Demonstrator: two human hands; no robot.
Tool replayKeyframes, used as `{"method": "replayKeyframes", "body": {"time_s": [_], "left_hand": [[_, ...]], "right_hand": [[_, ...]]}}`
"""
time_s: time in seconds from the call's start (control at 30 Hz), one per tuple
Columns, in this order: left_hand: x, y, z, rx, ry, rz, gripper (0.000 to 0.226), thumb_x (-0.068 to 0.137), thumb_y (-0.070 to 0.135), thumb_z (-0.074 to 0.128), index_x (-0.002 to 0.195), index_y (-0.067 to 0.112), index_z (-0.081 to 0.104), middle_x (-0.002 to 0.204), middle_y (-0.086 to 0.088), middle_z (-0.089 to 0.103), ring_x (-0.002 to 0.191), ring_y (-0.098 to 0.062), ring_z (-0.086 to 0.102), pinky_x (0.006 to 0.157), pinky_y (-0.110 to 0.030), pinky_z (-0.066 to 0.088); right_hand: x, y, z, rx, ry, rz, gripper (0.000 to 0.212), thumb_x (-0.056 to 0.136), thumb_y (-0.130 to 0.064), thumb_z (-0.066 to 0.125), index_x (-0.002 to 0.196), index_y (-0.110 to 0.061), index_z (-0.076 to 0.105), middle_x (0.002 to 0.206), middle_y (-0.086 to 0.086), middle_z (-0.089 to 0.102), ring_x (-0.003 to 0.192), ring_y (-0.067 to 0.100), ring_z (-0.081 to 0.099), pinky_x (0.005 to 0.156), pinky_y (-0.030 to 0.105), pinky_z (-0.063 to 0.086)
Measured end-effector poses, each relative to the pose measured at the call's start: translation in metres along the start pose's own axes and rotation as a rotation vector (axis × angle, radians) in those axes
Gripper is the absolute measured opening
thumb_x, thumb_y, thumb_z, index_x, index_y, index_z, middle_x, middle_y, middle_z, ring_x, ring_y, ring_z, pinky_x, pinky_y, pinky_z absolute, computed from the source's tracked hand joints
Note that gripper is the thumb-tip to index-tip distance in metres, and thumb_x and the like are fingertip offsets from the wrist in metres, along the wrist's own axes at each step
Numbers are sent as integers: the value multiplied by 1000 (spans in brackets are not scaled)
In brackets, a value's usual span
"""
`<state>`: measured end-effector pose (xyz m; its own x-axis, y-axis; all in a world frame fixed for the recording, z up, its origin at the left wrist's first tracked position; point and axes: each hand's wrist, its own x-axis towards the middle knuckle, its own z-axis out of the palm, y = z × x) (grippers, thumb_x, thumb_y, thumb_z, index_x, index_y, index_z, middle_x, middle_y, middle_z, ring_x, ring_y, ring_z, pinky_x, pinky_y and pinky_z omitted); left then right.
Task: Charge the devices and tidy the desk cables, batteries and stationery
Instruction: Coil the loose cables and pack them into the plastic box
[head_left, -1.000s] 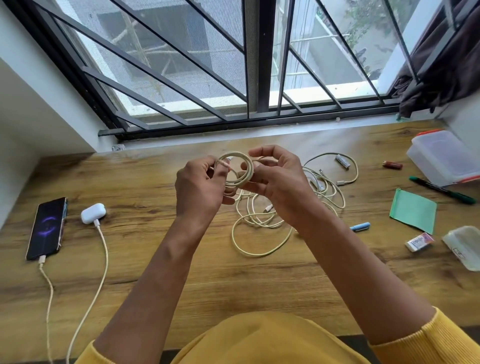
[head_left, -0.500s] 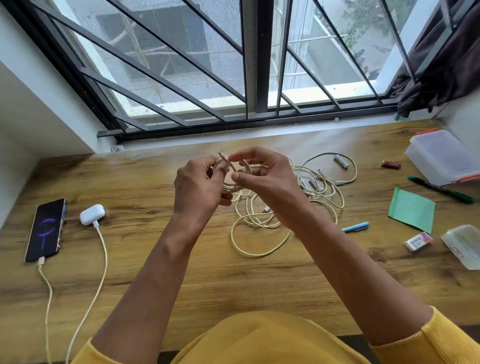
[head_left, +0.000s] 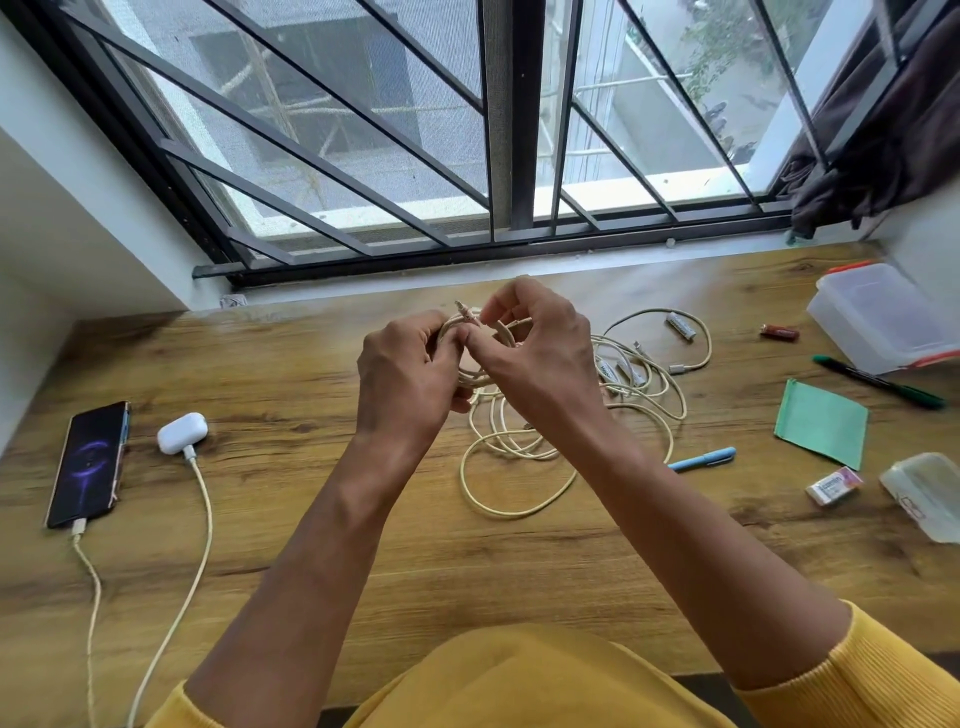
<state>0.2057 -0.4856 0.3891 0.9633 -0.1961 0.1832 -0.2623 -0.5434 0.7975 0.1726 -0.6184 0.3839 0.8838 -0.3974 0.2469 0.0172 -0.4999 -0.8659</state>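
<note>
Above the middle of the wooden desk (head_left: 311, 545) both hands hold a small coil of cream cable (head_left: 470, 325). My left hand (head_left: 402, 382) grips the coil's left side. My right hand (head_left: 535, 356) pinches the cable's plug end at the top of the coil. More loose cream cables (head_left: 519, 467) lie tangled on the desk below and to the right. At the far left a phone (head_left: 88, 462) and a white earbuds case (head_left: 182, 432) lie with cables plugged in.
Right of the tangle lie a grey battery (head_left: 680, 326), a red battery (head_left: 778, 331), a green pen (head_left: 878, 382), a green paper (head_left: 821, 423), a blue pen (head_left: 701, 459), an eraser (head_left: 834, 485), a clear lid (head_left: 924, 493) and a plastic box (head_left: 878, 317).
My right hand has shifted from the coil's right side to its top and now pinches the plug end there. The coil stays in my left hand.
</note>
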Motion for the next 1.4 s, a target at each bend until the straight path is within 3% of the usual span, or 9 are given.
{"method": "replayKeyframes", "body": {"time_s": [0.17,0.3,0.43,0.5,0.63,0.73,0.97,1.27,1.4], "left_hand": [[0,2,0,6,-4,4,20,107,17,63,95,7,75,71,-9,73,50,-11,72,44,-29,59],[0,-4,2,25,-35,-31,26,107,26,64,90,9,74,69,-8,72,51,-12,73,47,-36,62],[1,-10,5,91,-41,-95,34,105,27,63,76,9,69,63,-8,69,49,-13,72,48,-38,63],[1,-13,6,118,-35,-102,36,105,27,64,74,9,67,61,-6,68,49,-13,72,48,-38,63],[4,-15,1,116,37,-91,29,107,26,63,85,9,72,63,-4,69,48,-9,71,47,-34,62],[7,-13,-5,50,127,-69,26,108,27,63,95,8,75,65,-3,71,48,-9,71,47,-33,62],[1,-8,-5,-55,191,32,20,107,26,64,103,11,76,67,0,70,49,-7,70,43,-27,57],[3,-3,-6,-105,36,98,15,106,23,67,109,14,80,74,4,73,51,-11,72,42,-24,55],[4,-5,-6,-100,32,62,16,106,25,67,107,16,80,68,3,71,50,-12,71,42,-27,56]], "right_hand": [[-1,1,3,-35,68,-79,18,85,-35,80,91,-27,66,88,-12,70,86,8,69,72,43,59],[-3,0,0,3,95,-108,13,81,-33,79,86,-27,69,89,-13,67,90,11,64,73,45,56],[-4,-7,-3,104,115,-156,12,87,-23,78,89,-19,67,84,-9,70,84,12,68,67,36,54],[-3,-8,-5,154,129,-139,14,92,-21,75,92,-15,63,83,-5,72,82,10,72,66,34,56],[-3,-2,-7,280,120,-44,13,98,-20,70,98,-14,58,83,0,78,79,11,78,67,47,63],[-3,3,-11,407,103,103,13,101,-15,68,104,-10,57,85,6,78,74,19,78,54,40,60],[8,9,-19,688,-73,396,26,95,6,69,118,5,57,89,22,70,65,24,69,65,40,65],[19,20,-25,457,-293,284,13,87,1,79,97,-6,79,82,15,75,71,18,66,58,28,49],[20,25,-26,535,-332,252,15,88,4,74,100,-4,80,86,18,72,75,20,62,63,30,46]]}}
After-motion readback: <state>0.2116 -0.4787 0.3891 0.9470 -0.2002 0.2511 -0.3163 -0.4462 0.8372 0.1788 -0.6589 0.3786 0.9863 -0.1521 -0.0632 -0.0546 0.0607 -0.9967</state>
